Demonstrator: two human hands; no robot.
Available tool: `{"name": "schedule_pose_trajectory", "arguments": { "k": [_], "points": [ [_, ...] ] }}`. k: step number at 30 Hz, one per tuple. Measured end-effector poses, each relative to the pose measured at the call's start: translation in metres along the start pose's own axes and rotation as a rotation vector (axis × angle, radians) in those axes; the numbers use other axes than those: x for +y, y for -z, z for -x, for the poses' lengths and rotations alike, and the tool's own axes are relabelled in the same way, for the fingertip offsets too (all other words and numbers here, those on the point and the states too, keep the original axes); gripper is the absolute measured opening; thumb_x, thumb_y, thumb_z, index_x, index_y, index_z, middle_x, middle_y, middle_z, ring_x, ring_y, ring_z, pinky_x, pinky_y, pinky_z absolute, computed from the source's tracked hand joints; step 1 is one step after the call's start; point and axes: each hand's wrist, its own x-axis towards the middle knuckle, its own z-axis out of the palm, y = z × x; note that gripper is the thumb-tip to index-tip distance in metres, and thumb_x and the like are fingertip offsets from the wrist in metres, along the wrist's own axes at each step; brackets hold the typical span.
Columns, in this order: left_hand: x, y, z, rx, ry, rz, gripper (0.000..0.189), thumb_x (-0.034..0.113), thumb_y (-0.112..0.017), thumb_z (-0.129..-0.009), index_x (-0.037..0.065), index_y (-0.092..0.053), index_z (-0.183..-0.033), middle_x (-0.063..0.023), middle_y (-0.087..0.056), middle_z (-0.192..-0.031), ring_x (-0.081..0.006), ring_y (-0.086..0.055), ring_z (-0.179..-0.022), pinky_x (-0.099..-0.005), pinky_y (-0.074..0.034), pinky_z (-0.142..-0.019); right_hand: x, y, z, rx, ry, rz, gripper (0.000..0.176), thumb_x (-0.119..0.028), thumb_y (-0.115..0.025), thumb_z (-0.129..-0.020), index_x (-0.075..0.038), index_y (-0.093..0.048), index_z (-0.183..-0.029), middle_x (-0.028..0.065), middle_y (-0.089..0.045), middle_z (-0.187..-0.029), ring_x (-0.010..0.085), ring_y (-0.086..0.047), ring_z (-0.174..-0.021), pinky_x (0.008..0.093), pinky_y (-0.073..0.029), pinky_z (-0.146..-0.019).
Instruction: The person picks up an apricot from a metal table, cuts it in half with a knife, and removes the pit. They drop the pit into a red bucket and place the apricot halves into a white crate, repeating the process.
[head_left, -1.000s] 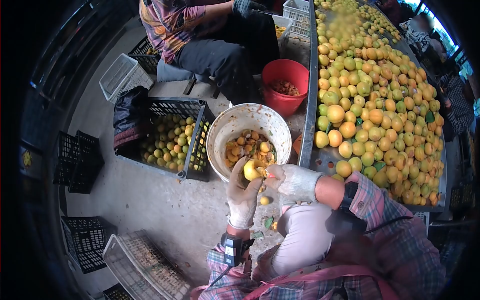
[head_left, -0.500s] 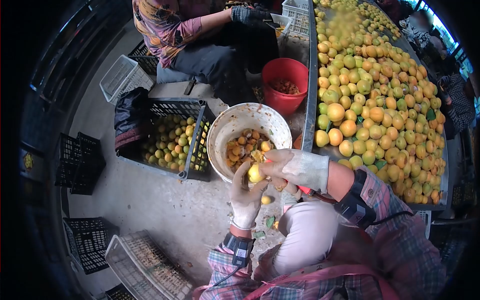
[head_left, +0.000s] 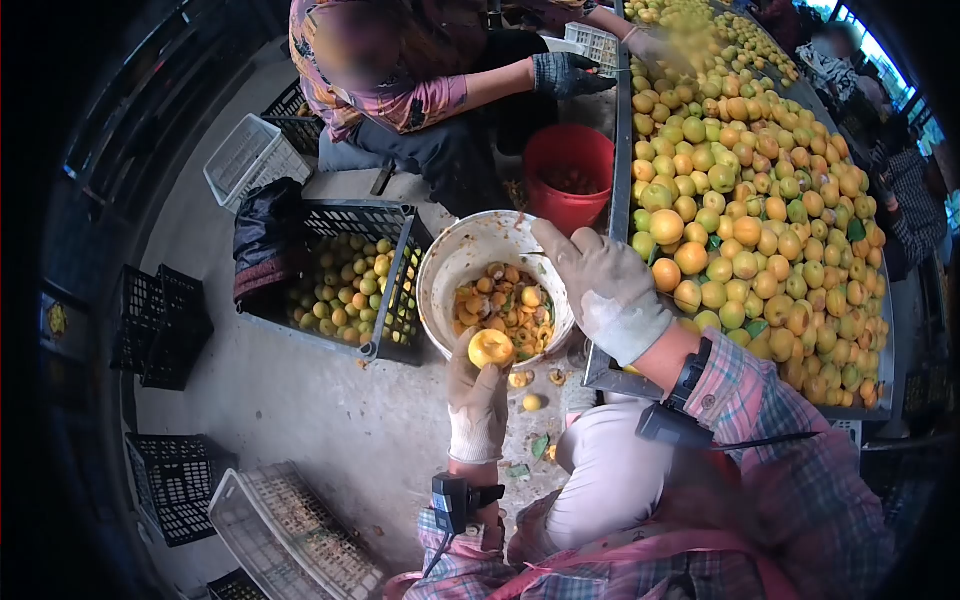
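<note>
In my left hand [head_left: 478,395], gloved, is a round yellow-orange fruit [head_left: 491,348] with a ring-shaped cut or hollow on top, held upright at the near rim of a white bucket [head_left: 435,285]. Orange fruit pieces and scraps [head_left: 505,305] lie inside that bucket. My right hand [head_left: 610,290], also gloved and soiled, is closed above the bucket's right rim, away from the fruit. A thin dark blade [head_left: 532,254], apparently a small knife, shows at its fingers; its handle is hidden by the hand.
A metal-edged table [head_left: 619,180] heaped with yellow-orange fruit [head_left: 750,230] stands at right. Left of the bucket is a black crate [head_left: 392,290] of greener fruit. A co-worker's gloved hand [head_left: 572,75] and a red bucket [head_left: 569,150] are ahead. Empty crates [head_left: 180,490] line the left.
My right hand has moved up and right, away from the fruit. My left hand has tilted the fruit so its cut top shows. The co-worker has leaned forward, reaching over the table.
</note>
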Motion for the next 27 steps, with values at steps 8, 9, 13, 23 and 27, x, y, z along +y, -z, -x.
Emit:
{"name": "schedule_pose_trajectory", "arguments": {
  "k": [8,9,13,23,27],
  "points": [
    [0.005,-0.009,0.014,-0.114,0.049,0.079,0.066,0.015,-0.062,-0.089,-0.004,-0.029,-0.142,-0.0148,-0.049,-0.132,-0.0237,-0.052,-0.118,-0.0350,-0.042,-0.101,-0.028,0.020,0.050,-0.291,0.143,-0.134,0.055,-0.017,-0.052,-0.086,-0.014,-0.043,-0.140,0.0092,-0.058,-0.086,0.0224,-0.064,-0.065,0.0357,-0.050,-0.050],
    [0.005,-0.010,0.018,-0.116,0.050,0.077,0.066,0.015,-0.062,-0.089,-0.004,-0.029,-0.142,-0.0148,-0.049,-0.132,-0.0237,-0.052,-0.118,-0.0350,-0.042,-0.101,-0.030,0.025,0.053,-0.283,0.126,-0.193,0.054,-0.017,-0.052,-0.086,-0.014,-0.044,-0.139,0.0093,-0.058,-0.086,0.0222,-0.064,-0.065,0.0354,-0.050,-0.049],
    [0.017,-0.021,0.027,-0.151,0.056,-0.027,0.071,0.026,-0.069,-0.087,0.000,-0.031,-0.141,-0.0136,-0.047,-0.135,-0.0232,-0.051,-0.122,-0.0363,-0.040,-0.105,-0.032,0.034,0.059,-0.323,0.189,-0.119,0.059,-0.023,-0.054,-0.086,-0.009,-0.040,-0.142,0.0104,-0.060,-0.088,0.0215,-0.062,-0.065,0.0339,-0.049,-0.048],
    [0.007,-0.033,0.054,-0.065,-0.199,-0.448,0.058,0.001,-0.063,-0.086,-0.005,-0.036,-0.137,-0.0157,-0.054,-0.126,-0.0209,-0.057,-0.109,-0.0302,-0.048,-0.093,-0.038,0.035,0.097,-0.608,-0.137,-0.819,0.054,-0.028,-0.052,-0.094,-0.010,-0.037,-0.143,0.0182,-0.064,-0.099,0.0287,-0.065,-0.084,0.0335,-0.050,-0.074],
    [0.009,-0.038,0.058,-0.021,-0.130,-0.340,0.056,-0.001,-0.062,-0.086,-0.003,-0.038,-0.136,-0.0155,-0.053,-0.126,-0.0216,-0.056,-0.111,-0.0320,-0.045,-0.097,-0.042,0.068,0.085,-0.661,-0.304,-0.978,0.045,-0.024,-0.051,-0.095,-0.007,-0.042,-0.136,0.0167,-0.065,-0.088,0.0257,-0.065,-0.080,0.0355,-0.050,-0.069]
  ]
}}
